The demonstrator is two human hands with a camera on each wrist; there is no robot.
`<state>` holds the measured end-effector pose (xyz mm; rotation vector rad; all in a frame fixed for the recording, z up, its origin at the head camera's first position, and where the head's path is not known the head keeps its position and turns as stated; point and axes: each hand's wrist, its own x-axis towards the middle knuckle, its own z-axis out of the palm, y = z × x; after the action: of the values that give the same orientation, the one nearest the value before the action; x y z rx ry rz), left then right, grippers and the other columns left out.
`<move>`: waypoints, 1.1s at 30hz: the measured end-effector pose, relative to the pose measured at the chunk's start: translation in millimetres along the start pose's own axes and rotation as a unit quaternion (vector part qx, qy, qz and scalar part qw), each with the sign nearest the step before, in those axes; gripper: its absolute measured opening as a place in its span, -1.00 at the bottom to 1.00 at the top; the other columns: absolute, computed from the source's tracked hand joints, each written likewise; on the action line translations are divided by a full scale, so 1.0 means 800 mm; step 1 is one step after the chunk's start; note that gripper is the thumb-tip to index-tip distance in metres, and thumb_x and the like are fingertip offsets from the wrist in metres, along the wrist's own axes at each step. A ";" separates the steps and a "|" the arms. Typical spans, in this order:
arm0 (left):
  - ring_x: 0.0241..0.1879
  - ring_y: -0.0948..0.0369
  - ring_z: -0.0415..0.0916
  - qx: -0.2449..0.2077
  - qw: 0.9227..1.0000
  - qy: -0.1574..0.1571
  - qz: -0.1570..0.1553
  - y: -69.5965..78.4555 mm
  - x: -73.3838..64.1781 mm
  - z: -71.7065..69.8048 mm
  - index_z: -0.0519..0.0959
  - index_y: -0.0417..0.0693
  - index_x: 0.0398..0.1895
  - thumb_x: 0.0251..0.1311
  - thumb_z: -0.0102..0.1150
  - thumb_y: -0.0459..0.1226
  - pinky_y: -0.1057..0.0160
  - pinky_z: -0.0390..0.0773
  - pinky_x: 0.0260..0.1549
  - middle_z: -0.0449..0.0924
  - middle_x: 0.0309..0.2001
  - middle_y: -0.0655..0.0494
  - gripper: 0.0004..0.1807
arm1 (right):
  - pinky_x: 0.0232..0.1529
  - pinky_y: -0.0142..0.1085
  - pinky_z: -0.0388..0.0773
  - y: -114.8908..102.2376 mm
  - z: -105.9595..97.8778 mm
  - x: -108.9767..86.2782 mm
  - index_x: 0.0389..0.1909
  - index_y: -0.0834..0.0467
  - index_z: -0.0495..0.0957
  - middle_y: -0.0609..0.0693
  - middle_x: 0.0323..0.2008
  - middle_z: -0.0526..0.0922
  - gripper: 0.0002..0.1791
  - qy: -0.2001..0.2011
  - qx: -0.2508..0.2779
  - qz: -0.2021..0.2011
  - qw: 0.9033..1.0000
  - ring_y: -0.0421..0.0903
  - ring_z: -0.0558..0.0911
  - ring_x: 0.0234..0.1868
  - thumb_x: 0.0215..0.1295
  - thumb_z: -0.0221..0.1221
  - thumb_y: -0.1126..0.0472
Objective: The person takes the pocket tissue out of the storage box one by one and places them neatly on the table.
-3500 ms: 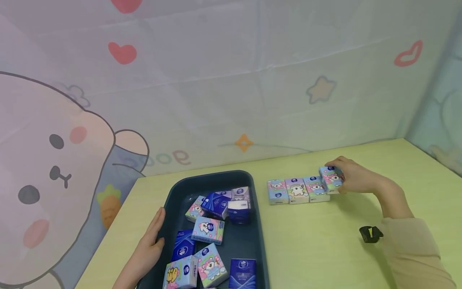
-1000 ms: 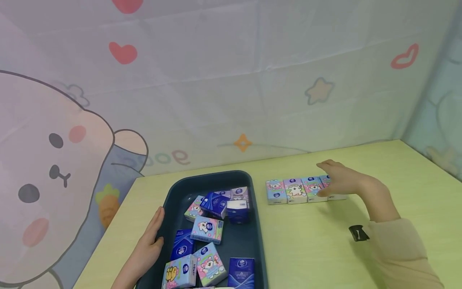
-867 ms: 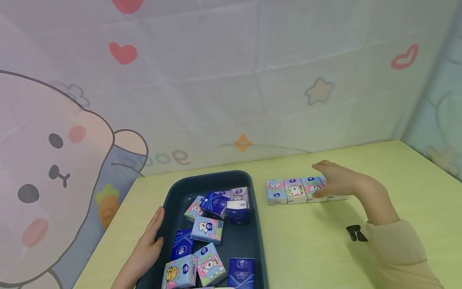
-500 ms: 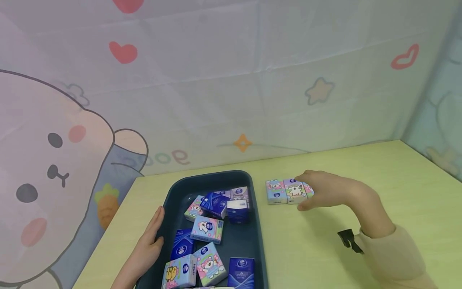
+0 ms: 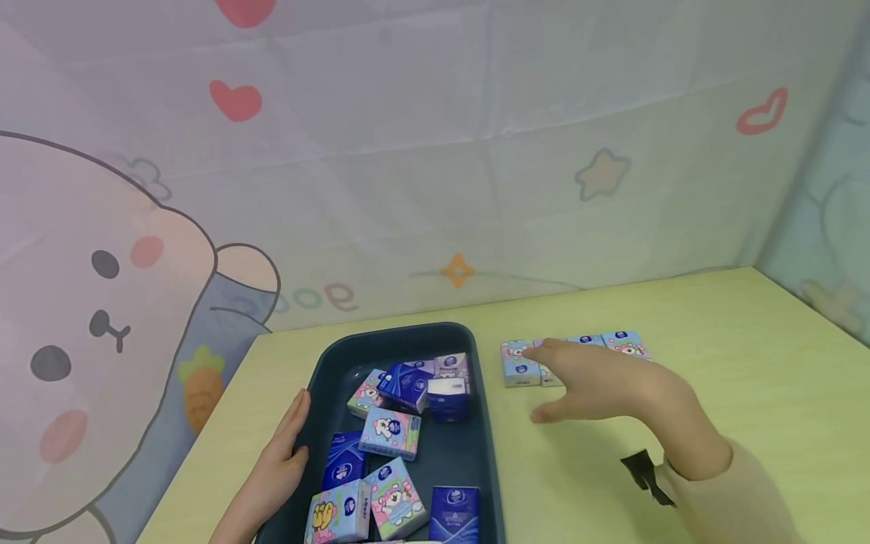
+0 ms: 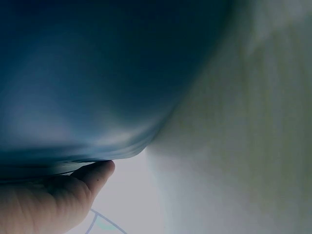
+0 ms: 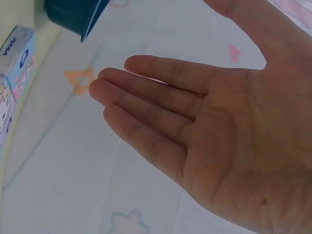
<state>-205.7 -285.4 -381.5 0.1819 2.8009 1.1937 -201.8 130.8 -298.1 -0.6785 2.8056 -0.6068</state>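
Observation:
My left hand (image 5: pixel 275 461) rests with straight fingers along the left side of a dark teal plastic tray (image 5: pixel 448 457). The left wrist view shows the tray's outer wall (image 6: pixel 97 78) close up, a finger (image 6: pixel 97 175) at its rim. Holding nothing, my right hand (image 5: pixel 605 385) hovers over a row of several small tissue packs on the table, thumb and fingers spread apart. It partly covers the middle packs; the leftmost blue-pink pack (image 5: pixel 521 372) and the rightmost pack (image 5: pixel 624 344) show. In the right wrist view its palm (image 7: pixel 229 126) is bare, with fingers extended.
Inside the tray lie several more tissue packs, some plain dark blue (image 5: pixel 455 514), others with pastel cartoon prints (image 5: pixel 396 499). A printed cloth backdrop (image 5: pixel 381 196) hangs behind the yellow-green table (image 5: pixel 761 363). A black clip (image 5: pixel 646 476) sticks out from the right sleeve.
My right hand set a pastel tissue pack at the row's right end and let go. It then moved left across the row, toward the tray. The left hand stays put.

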 end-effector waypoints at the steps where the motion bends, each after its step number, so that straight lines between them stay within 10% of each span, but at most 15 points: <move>1: 0.51 -0.21 -0.51 0.000 1.000 0.000 0.000 0.000 0.000 0.000 -0.26 -0.13 0.54 0.26 -0.32 -0.56 -0.38 -0.29 0.36 -0.47 0.56 -0.14 -0.21 | 0.38 0.13 0.23 -0.003 0.001 -0.001 0.43 0.12 0.20 0.13 0.42 0.28 -0.11 0.002 -0.001 -0.003 1.000 0.18 0.26 0.44 0.14 0.25 -0.18; 14: 0.51 -0.22 -0.50 0.000 1.000 -0.003 0.000 -0.001 0.001 -0.001 -0.27 -0.11 0.54 0.26 -0.32 -0.55 -0.40 -0.29 0.34 -0.47 0.55 -0.16 -0.21 | 0.33 -0.07 0.39 -0.063 0.035 0.002 0.36 0.06 0.31 0.00 0.34 0.38 -0.18 0.018 -0.053 -0.090 0.994 0.00 0.40 0.36 0.10 0.29 -0.18; 26: 0.51 -0.23 -0.49 -0.001 1.000 0.006 0.018 -0.003 0.000 0.001 -0.23 -0.18 0.53 0.24 -0.32 -0.57 -0.39 -0.28 0.35 -0.44 0.55 -0.18 -0.22 | 0.14 -0.37 0.50 -0.097 0.084 0.013 0.22 0.08 0.39 -0.13 0.07 0.50 -0.25 0.024 -0.171 -0.240 0.955 -0.23 0.45 -0.02 0.09 0.26 -0.25; 33: 0.51 -0.23 -0.49 -0.001 1.000 0.006 0.021 -0.003 -0.001 0.001 -0.23 -0.19 0.53 0.24 -0.32 -0.57 -0.40 -0.28 0.34 -0.44 0.55 -0.19 -0.23 | 0.06 -0.40 0.52 -0.105 0.113 0.022 0.18 0.09 0.40 -0.15 -0.07 0.52 -0.15 0.010 -0.202 -0.261 0.944 -0.26 0.42 -0.14 0.05 0.13 -0.46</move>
<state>-204.8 -287.0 -383.8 0.2366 2.8195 1.2099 -159.2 23.5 -344.6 -1.5281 2.7855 -0.0939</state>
